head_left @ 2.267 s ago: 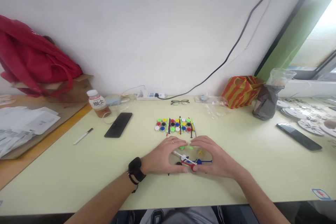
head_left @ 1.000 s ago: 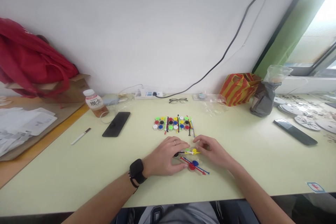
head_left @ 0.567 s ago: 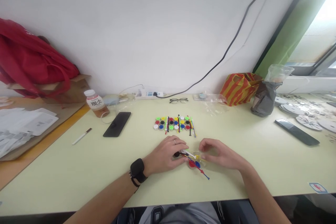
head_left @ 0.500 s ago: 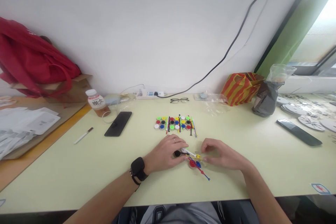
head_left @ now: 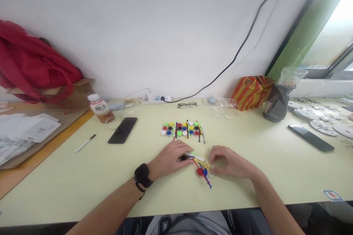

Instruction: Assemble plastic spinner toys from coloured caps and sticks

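Observation:
My left hand [head_left: 169, 158] rests on the table, curled with thumb and fingers closing on the ends of thin coloured plastic sticks [head_left: 197, 157]. A black-centred disc [head_left: 183, 158] shows between that thumb and the fingers. Opposite it, my right hand [head_left: 231, 161] is curled, thumb and forefinger at the rim of a small yellow disc [head_left: 206, 164]; its contact is partly hidden. Just below lie a red disc [head_left: 199, 172] and a blue disc [head_left: 204, 172], with red and blue sticks crossing over them. A bit of green shows beside my left fingertips.
Beyond my hands are rows of coloured discs [head_left: 179, 128] with sticks between them. Phones lie left [head_left: 122, 130] and right [head_left: 311, 137]. A bottle [head_left: 100, 108], glasses [head_left: 187, 105], a power strip [head_left: 154, 98], a striped bag [head_left: 249, 93] and a cigarette-like stick [head_left: 85, 143] surround them.
The red and blue sticks have swung, their far ends shifting left. The yellow disc now shows more clearly at my right fingertips. Both hands stay in nearly the same place.

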